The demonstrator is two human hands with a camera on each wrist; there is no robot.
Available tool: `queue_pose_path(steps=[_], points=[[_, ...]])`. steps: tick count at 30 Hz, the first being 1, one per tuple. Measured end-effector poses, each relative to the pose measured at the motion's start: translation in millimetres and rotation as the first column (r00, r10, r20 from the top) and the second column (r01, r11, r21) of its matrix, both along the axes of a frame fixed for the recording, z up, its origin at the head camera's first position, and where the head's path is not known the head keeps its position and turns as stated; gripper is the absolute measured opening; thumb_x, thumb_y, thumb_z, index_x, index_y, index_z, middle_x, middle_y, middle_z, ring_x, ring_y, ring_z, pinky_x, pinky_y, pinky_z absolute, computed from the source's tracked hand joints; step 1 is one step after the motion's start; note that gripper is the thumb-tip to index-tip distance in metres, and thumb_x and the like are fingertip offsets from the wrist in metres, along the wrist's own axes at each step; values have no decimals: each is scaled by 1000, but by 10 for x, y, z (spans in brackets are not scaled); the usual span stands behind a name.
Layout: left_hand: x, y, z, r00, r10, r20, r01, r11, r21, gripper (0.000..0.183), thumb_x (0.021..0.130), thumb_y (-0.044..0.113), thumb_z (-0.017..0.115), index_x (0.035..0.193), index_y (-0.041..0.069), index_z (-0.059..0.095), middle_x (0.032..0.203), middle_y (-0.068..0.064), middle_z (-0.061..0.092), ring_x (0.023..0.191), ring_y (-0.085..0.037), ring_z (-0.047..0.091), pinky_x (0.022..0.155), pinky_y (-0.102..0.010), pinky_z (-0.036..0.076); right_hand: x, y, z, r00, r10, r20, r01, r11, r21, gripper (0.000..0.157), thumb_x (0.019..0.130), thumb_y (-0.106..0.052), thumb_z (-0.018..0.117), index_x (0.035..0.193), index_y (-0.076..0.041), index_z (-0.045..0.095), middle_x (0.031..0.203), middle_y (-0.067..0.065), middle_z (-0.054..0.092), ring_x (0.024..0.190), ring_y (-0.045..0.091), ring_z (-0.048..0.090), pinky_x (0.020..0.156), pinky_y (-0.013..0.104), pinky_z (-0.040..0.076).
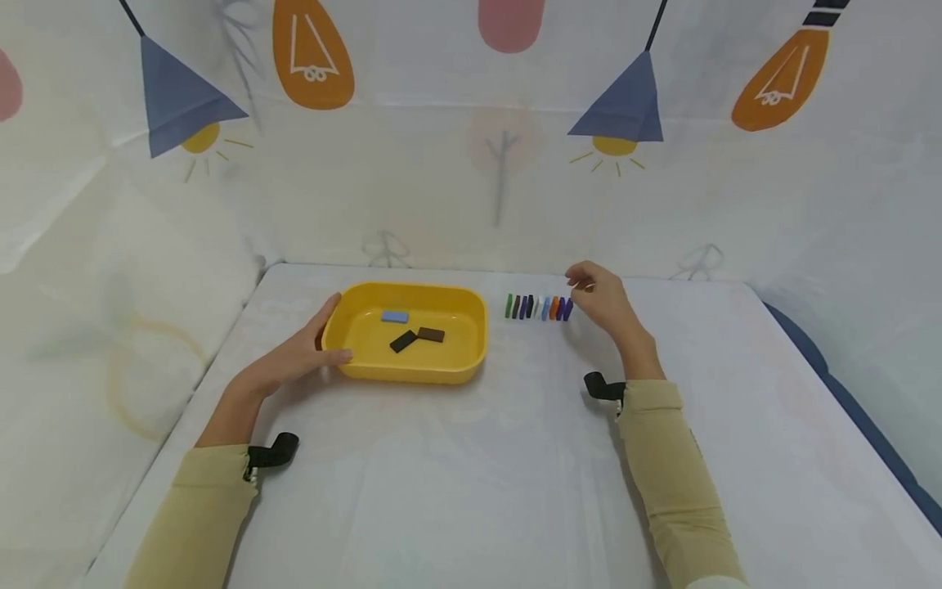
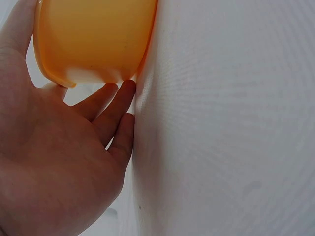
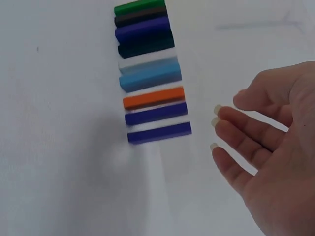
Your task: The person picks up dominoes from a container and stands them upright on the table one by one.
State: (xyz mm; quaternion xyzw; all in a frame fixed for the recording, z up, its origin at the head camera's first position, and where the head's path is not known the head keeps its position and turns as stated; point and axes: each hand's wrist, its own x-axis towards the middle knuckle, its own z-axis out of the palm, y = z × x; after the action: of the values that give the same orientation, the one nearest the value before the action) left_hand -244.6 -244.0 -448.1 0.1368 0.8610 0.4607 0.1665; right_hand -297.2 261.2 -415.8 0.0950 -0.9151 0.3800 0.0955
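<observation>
My left hand (image 1: 290,357) grips the left end of a yellow plastic tray (image 1: 459,348), its thumb at the near corner of the rim; in the left wrist view the fingertips (image 2: 129,87) touch the end wall. Inside the tray lie a light blue domino (image 1: 394,316), a black domino (image 1: 403,341) and a brown domino (image 1: 431,334). Right of it, several coloured dominoes stand on edge in a row, from a green domino (image 1: 509,306) to a purple domino (image 3: 159,132). My right hand (image 1: 605,304) hovers beside the purple end, fingers loosely bent, holding nothing.
A white cloth covers the table (image 1: 441,483). Behind it hangs a pale curtain (image 1: 412,188) printed with lamps and bulbs. Each wrist carries a black camera mount, such as the right mount (image 1: 603,386). A dark blue edge (image 1: 868,409) runs along the right side.
</observation>
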Motion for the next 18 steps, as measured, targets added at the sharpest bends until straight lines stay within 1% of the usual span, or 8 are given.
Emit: queue_pose_path(steps=[3, 7, 12, 18], points=[[6, 1, 6, 1000, 3, 3, -3, 1000, 2, 104, 90, 39, 68, 155, 44, -13, 169, 1, -11, 155, -35, -4, 118, -71, 5, 2, -86, 10, 999, 36, -21, -37, 999, -10, 35, 89, -2, 51, 123, 0, 59, 117, 21, 63, 108, 32, 58, 103, 49, 46], [3, 12, 14, 1000, 3, 4, -3, 1000, 6, 104, 90, 39, 68, 156, 43, -13, 169, 0, -10, 155, -35, -4, 118, -71, 4, 7, -180, 16, 996, 87, -21, -87, 996, -15, 36, 89, -3, 52, 124, -1, 59, 118, 21, 64, 109, 32, 59, 103, 50, 46], [3, 12, 9, 1000, 0, 5, 0, 1000, 9, 104, 90, 38, 68, 156, 43, -13, 169, 0, -10, 155, -35, -5, 118, -71, 4, 8, -302, 21, 992, 125, -31, -125, 992, 4, 34, 90, -5, 55, 123, -2, 60, 115, 17, 65, 107, 31, 60, 102, 49, 47], [3, 5, 1, 1000, 5, 3, -5, 1000, 16, 104, 90, 38, 68, 156, 43, -13, 169, 0, -11, 155, -35, -4, 118, -71, 4, 14, -468, 40, 983, 176, -55, -176, 984, 11, 34, 89, -4, 56, 123, -3, 60, 113, 16, 65, 106, 30, 60, 101, 49, 48]])
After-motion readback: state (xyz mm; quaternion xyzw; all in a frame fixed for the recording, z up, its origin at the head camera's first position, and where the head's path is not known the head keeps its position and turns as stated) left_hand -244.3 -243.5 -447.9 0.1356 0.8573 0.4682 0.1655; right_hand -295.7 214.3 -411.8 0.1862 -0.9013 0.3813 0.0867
